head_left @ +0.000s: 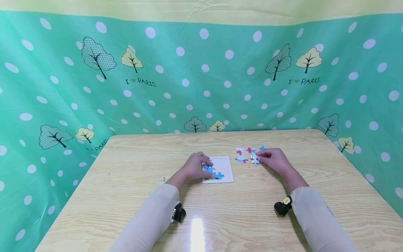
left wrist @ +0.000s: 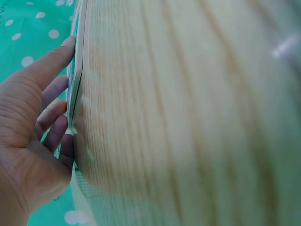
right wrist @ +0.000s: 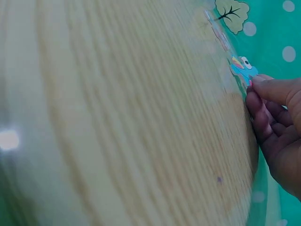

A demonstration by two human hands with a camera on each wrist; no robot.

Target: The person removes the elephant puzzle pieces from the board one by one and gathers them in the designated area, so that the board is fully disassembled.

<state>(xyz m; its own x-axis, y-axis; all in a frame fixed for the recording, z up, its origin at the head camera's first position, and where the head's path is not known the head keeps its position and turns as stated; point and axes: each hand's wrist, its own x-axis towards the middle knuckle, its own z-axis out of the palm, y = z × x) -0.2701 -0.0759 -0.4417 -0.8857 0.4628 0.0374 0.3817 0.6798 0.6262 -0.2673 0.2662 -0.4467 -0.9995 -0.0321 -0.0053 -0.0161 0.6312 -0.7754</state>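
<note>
Jigsaw piece (head_left: 255, 160): pinched in right hand (head_left: 274, 159), thumb to fingers
Left hand (head_left: 193, 168): fingers spread over puzzle tray (head_left: 223, 166)
Puzzle tray: blue pieces (head_left: 218, 175), lower left

The pale wood-grained counter (head_left: 135, 161) gleams, glossy enough to throw back a white glare. From here, the flat white square puzzle tray (head_left: 225, 166) and blue printed jigsaw piece (right wrist: 241, 69) look smooth. The green polka-dotted cloth curtain (head_left: 217, 66) is softly creased; the off-white fabric sleeves (head_left: 151, 213) are matt.
</note>
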